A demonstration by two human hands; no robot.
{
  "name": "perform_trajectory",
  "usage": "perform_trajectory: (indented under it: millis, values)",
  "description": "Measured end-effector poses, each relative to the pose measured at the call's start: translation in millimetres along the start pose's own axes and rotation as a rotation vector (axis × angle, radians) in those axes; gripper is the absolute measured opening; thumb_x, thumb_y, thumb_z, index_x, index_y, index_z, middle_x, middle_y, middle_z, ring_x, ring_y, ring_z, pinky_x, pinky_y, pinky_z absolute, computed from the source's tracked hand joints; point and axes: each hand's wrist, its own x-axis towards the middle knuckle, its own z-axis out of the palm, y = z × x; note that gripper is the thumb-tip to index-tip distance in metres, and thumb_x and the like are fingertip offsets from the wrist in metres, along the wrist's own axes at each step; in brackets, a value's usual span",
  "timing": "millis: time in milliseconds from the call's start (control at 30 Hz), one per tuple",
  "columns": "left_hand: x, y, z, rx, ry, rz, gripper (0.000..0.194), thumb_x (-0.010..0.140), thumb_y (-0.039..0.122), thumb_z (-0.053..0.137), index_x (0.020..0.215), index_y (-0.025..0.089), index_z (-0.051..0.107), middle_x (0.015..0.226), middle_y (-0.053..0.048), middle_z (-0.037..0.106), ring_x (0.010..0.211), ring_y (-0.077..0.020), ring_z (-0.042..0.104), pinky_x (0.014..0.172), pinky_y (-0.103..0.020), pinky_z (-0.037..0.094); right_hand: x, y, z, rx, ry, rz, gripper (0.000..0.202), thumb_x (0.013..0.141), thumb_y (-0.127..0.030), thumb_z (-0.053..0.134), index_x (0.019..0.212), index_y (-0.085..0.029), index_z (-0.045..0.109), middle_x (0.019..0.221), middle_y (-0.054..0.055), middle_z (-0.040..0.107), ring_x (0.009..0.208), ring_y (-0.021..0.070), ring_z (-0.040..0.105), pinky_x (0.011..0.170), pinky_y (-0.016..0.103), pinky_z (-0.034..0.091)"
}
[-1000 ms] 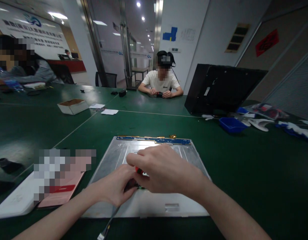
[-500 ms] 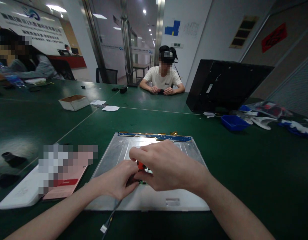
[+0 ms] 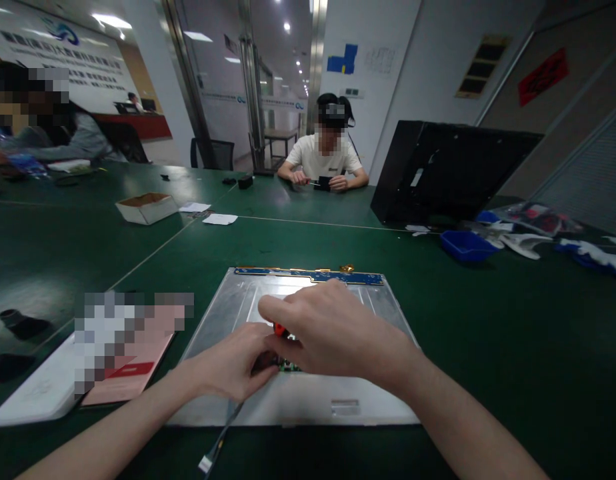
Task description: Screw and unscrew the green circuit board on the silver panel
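My eye goes to the green circuit board (image 3: 288, 366), lying on the pale metal panel (image 3: 283, 410) directly under the two hands. Only its near edge shows, running left to right; the rest is covered, so I can't confirm its long axis. The right hand (image 3: 333, 327) arches over it from the right, its fingers curled in around a red piece (image 3: 280, 329), perhaps a tool handle, held above the board; I can't see whether its lower end meets the board. The left hand (image 3: 241, 360) sits lower, at the board's left end, thumb along the near edge and fingers bent; their tips are hidden, so I can't say if they grip or only steady. I'd call the left hand the nearer one. From beneath it a cable (image 3: 221, 440) trails over the panel's near edge toward the tabletop (image 3: 513, 347)
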Motion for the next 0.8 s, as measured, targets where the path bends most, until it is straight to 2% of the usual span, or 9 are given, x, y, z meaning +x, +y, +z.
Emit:
perform_trajectory:
  millis: [167,333,500,667,800]
  values:
    - [-0.1,-2.0,2.9,-0.025,0.002,0.017,0.007,0.079,0.016,0.047,0.079,0.018,0.053,0.073,0.001,0.055,0.069,-0.0164,0.052,0.067,-0.028,0.042,0.4,-1.4,-1.1,0.034,-0.025,-0.02,0.014,0.084,-0.026,0.052,0.096,-0.02,0.049,0.076,0.0,0.064,0.059,0.0134,0.051,0.049,0.028,0.019]
    - [-0.7,-2.6,3.2,0.004,-0.016,-0.003,0.008,0.082,0.017,0.047,0.079,0.017,0.055,0.073,0.0,0.056,0.071,-0.0173,0.054,0.067,-0.028,0.041,0.6,-1.5,0.7,0.001,0.006,-0.008,0.01,0.09,-0.03,0.049,0.094,-0.021,0.051,0.074,0.0,0.064,0.062,0.0137,0.052,0.051,0.029,0.018]
    - [0.4,-1.1,1.7,-0.026,-0.006,0.015,0.008,0.079,0.015,0.048,0.08,0.018,0.055,0.069,0.001,0.054,0.066,-0.0163,0.051,0.064,-0.028,0.04,-0.1,-1.3,0.4,0.039,0.021,-0.038,0.014,0.081,-0.023,0.052,0.095,-0.02,0.049,0.078,0.0,0.063,0.06,0.0131,0.05,0.049,0.028,0.019]
    - [0.9,1.0,-2.4,0.0,0.001,0.053,0.013,0.079,0.012,0.048,0.086,0.017,0.058,0.079,-0.002,0.057,0.075,-0.0186,0.054,0.07,-0.03,0.042,1.5,-1.0,2.2,-0.001,0.012,-0.016,0.007,0.087,-0.026,0.048,0.093,-0.021,0.049,0.074,0.0,0.063,0.061,0.0137,0.051,0.05,0.029,0.018]
    - [0.2,-2.9,-1.0,0.006,-0.018,0.063,0.012,0.081,0.015,0.05,0.09,0.016,0.057,0.081,-0.003,0.059,0.075,-0.019,0.055,0.07,-0.03,0.042,1.4,-0.3,1.5,0.027,0.018,-0.02,0.01,0.086,-0.024,0.049,0.095,-0.02,0.048,0.076,0.0,0.065,0.06,0.0131,0.051,0.05,0.028,0.018]
